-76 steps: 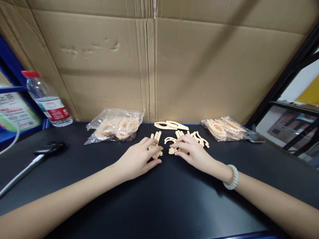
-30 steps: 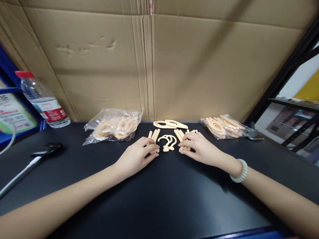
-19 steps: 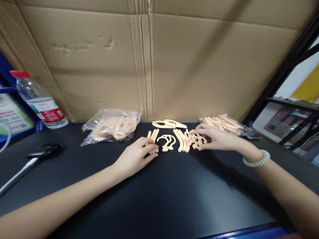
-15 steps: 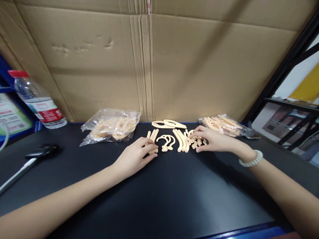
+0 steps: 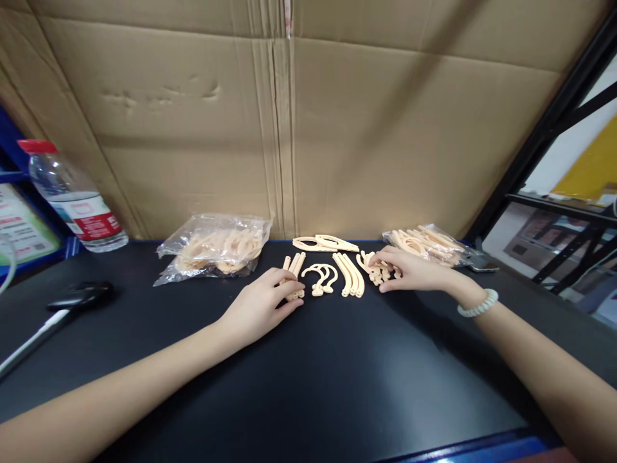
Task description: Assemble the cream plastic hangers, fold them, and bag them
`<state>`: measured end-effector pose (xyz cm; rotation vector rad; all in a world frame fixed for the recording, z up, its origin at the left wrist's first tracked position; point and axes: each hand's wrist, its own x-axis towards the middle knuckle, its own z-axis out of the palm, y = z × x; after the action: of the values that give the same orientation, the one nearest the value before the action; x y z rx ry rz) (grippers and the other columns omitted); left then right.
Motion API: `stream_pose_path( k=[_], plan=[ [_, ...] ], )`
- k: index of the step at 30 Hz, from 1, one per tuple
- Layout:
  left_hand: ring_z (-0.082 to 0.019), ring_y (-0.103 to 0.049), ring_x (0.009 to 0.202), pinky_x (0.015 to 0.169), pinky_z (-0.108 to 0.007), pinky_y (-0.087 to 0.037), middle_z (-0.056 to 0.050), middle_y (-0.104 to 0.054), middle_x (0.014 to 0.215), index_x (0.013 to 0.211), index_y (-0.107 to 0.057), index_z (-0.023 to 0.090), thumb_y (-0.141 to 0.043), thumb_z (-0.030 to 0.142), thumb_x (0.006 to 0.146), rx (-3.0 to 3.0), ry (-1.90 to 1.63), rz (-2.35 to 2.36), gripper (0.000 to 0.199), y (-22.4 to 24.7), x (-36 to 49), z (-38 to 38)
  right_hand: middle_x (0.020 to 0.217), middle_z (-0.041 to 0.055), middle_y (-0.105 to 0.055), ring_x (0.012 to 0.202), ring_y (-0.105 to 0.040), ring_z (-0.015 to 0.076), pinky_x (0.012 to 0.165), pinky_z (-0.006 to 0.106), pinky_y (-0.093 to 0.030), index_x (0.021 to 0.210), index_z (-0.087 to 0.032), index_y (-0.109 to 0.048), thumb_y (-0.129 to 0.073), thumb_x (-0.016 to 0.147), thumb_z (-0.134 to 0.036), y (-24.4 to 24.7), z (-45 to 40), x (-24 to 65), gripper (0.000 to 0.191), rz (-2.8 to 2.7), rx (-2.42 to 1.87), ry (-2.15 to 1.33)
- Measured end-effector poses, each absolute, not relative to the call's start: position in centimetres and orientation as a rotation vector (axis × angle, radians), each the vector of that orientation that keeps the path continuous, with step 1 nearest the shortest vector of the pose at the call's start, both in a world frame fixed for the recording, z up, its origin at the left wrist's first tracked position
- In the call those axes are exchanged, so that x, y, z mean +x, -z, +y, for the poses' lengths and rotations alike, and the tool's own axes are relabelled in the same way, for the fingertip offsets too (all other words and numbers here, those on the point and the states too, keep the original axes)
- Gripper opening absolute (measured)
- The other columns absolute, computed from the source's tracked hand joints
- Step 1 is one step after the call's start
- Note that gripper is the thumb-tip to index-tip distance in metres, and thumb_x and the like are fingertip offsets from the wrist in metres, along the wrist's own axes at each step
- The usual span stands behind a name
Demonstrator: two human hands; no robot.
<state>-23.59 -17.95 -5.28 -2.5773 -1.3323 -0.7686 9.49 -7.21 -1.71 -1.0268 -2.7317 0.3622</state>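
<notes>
Two hands: left (image 5: 263,303) and right (image 5: 417,270), both bare, reaching over the dark desk (image 5: 299,386).
Left fingers: bent over the straight bars (image 5: 297,262), with the thumb a little apart; whether they grip or only rest on them, I cannot tell.
Right fingers: loosely curled over the small-piece pile (image 5: 378,275), thumb and forefinger parted; whether a piece is held between the others, I cannot tell.
Straight bars: beige, beneath the left fingers, their far ends showing beyond; the near ends are partly hidden.
Hooks (image 5: 317,290): beige and curved, lying just beside the left fingers, on the side towards the right hand.
Curved bars (image 5: 359,286): beige, side by side, between the hooks and the right fingers.
Small-piece pile: beige, jumbled, at and under the right fingers, partly covered by them.
Looped frames (image 5: 348,245): two, flat and overlapping, beyond and between both sets of fingers.
Clear bags: the left bag (image 5: 216,247) lies beyond the left fingers and to their left; the right bag (image 5: 427,243) is beyond the right fingers. Both contain beige parts.
Bracelet (image 5: 478,304): pale and ridged, on the right wrist.
Far left of the left fingers: red-capped bottle (image 5: 99,222), black device (image 5: 81,294), white cable (image 5: 33,341).
Behind everything: cardboard (image 5: 193,128).
</notes>
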Motion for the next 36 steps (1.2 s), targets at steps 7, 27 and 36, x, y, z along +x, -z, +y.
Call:
stream_pose_path(
  k=[7, 27, 36],
  plan=[
    [-0.023, -0.061, 0.106, 0.088, -0.037, -0.055, -0.008, -0.065, 0.111, 0.109, -0.064, 0.02, -0.061, 0.025, 0.09, -2.581, 0.799, -1.274, 0.02, 5.3, -23.7, -18.0, 0.094, 0.0087, -0.061, 0.081, -0.056, 0.021, 0.072, 0.036, -0.048, 0.11, -0.017, -0.061, -0.056, 0.087, -0.045, 1.6, -6.9, 9.1, 0.036, -2.485, -1.077, -0.204],
    [-0.021, -0.064, 0.093, 0.083, -0.034, -0.053, -0.01, -0.07, 0.097, 0.109, -0.062, 0.016, -0.042, 0.014, 0.096, -2.599, 0.605, -0.639, 0.023, 3.4, -22.5, -19.9, 0.096, 0.0104, -0.074, 0.086, -0.068, 0.0229, 0.081, 0.034, -0.051, 0.094, -0.014, -0.071, -0.065, 0.084, -0.037, 2.6, 0.1, 2.1, 0.026, -2.513, -1.177, -0.326],
    [-0.021, -0.064, 0.095, 0.084, -0.034, -0.053, -0.01, -0.07, 0.1, 0.109, -0.061, 0.015, -0.044, 0.013, 0.094, -2.614, 0.607, -0.644, 0.023, 3.5, -22.7, -19.8, 0.093, 0.0086, -0.07, 0.085, -0.064, 0.02, 0.075, 0.032, -0.05, 0.094, -0.014, -0.065, -0.073, 0.073, -0.026, 3.5, 0.6, 1.5, 0.025, -2.22, -1.188, -0.458]
  ],
)
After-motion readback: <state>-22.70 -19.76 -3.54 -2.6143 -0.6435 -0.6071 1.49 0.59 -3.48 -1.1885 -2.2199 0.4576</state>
